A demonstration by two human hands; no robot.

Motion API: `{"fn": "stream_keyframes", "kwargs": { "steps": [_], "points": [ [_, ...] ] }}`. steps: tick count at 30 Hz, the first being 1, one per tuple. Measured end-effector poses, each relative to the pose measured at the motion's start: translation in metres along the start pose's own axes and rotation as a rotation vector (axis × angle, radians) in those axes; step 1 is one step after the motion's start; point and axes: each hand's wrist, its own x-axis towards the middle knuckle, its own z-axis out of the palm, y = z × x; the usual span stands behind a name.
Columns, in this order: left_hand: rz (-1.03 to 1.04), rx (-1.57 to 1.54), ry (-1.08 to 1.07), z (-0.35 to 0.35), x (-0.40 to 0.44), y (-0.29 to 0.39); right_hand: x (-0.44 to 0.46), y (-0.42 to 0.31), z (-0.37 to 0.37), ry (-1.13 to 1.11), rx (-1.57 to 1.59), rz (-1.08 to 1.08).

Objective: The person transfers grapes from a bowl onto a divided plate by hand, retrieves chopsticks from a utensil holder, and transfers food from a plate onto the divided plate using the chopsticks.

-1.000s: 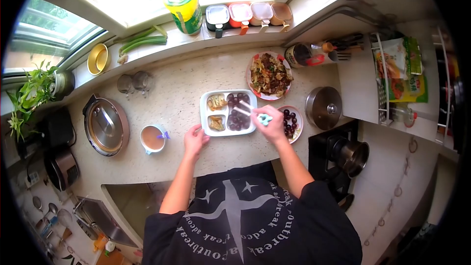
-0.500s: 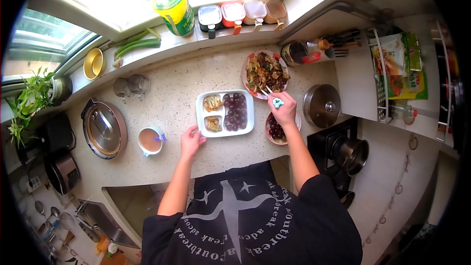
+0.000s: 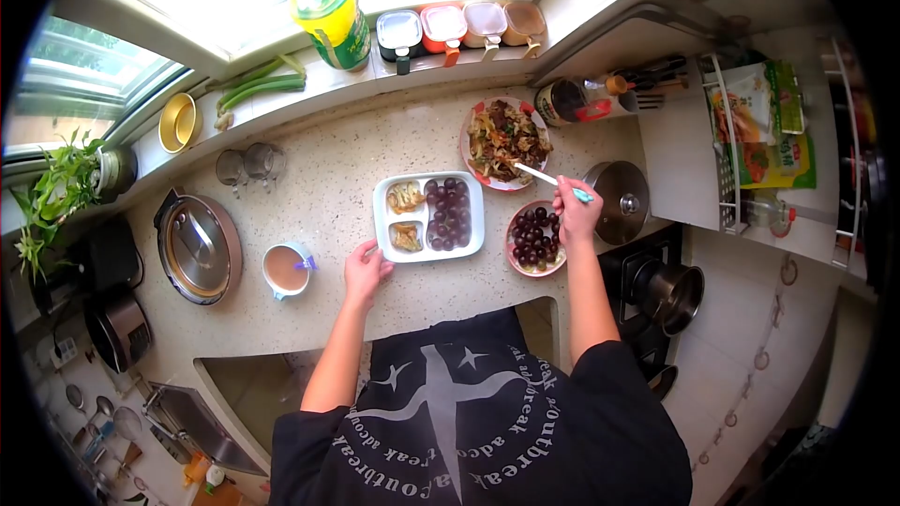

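The right hand's grip is closed around a pair of white chopsticks, their tips over the near right part of the cooked food on the far plate; nothing can be made out between the tips; the left hand sits at the near left corner of the tray, fingers by its edge, and I cannot tell whether it pinches the rim or only rests against it.

The tray lies mid-counter, left of the right hand; its two left compartments each hold browned pieces of food, and its large right compartment is well covered with dark grapes; so, as far as I can judge, the tray's filling is well advanced; the plate remains heaped, and the bowl near the right wrist holds plenty more grapes; a mug stands apart at left.
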Motion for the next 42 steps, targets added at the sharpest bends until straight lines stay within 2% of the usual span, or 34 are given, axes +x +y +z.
{"fn": "stream_keyframes", "kwargs": {
  "steps": [2,8,11,15,23,29,36,40,42],
  "points": [
    [0.0,0.006,0.001,0.0,0.0,0.001,0.0,-0.004,-0.001,-0.009,0.094,0.068],
    [0.004,-0.004,0.001,-0.002,0.002,-0.003,-0.002,0.003,-0.005,0.008,-0.085,-0.016],
    [0.002,-0.002,0.006,-0.002,0.002,-0.004,-0.008,0.003,-0.009,-0.11,-0.485,-0.535],
    [-0.001,0.004,-0.002,-0.002,0.003,-0.004,-0.022,-0.026,0.005,-0.347,-0.697,-0.672],
    [0.012,-0.002,-0.006,-0.003,0.004,-0.005,-0.006,-0.021,0.021,-0.567,-0.8,-0.712],
    [0.013,-0.003,-0.001,-0.003,0.005,-0.006,-0.002,-0.016,0.029,-0.49,-0.798,-0.732],
    [-0.002,-0.005,0.0,-0.002,0.002,-0.003,-0.021,-0.042,0.021,-0.302,-0.626,-0.594],
    [-0.005,0.003,0.003,-0.002,0.001,-0.001,-0.045,-0.037,0.034,-0.377,-0.432,-0.518],
    [-0.004,0.002,0.002,-0.002,0.002,-0.002,-0.064,-0.031,0.051,-0.46,-0.459,-0.506]
  ]
}}
